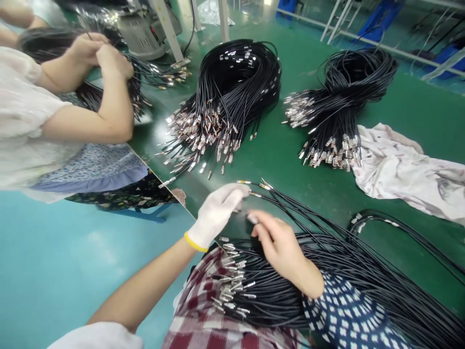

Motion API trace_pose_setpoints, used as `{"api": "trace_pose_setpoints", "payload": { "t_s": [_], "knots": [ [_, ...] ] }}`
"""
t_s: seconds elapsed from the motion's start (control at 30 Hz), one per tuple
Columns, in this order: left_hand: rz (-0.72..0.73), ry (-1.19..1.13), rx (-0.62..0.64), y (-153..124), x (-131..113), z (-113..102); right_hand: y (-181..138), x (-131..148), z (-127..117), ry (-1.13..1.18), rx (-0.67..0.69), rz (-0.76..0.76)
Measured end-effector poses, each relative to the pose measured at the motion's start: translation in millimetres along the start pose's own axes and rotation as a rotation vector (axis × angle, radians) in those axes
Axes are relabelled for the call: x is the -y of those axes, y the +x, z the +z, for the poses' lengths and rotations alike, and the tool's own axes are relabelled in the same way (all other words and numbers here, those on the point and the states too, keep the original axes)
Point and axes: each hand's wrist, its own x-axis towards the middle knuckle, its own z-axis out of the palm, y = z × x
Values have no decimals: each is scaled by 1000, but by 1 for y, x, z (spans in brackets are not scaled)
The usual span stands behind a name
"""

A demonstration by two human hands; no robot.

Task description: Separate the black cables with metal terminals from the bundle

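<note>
My left hand (pixel 220 208), in a white knit glove with a yellow cuff, is closed near the table's front edge. At its fingertips is the metal-tipped end of a black cable (pixel 276 199). Just right of it, my bare right hand (pixel 281 247) has its thumb and fingers pinched, with a small silvery bit at the tips, blurred by motion. Several more black cables (pixel 319 220) run from there to the lower right. Below my right hand lies a thick bundle of black cables (pixel 276 300) with silvery ends, partly over my checked apron.
Two looped cable piles, one in the middle (pixel 236 97) and one at right (pixel 356 87), lie on the green table (pixel 301 194). A crumpled cloth (pixel 407 169) sits at right. Another person's arms (pixel 105 106) work at left beside a grey machine (pixel 140 36).
</note>
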Motion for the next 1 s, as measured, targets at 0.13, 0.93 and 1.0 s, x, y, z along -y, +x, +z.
{"api": "trace_pose_setpoints", "payload": {
  "t_s": [0.13,0.93,1.0],
  "knots": [
    [330,541,61,-26,5,-12,14,2,-17,-416,103,-161],
    [72,522,26,4,-1,13,29,-30,-34,-884,-68,-261],
    [55,489,56,6,-2,14,27,-33,-39,-907,-2,-227]
  ]
}}
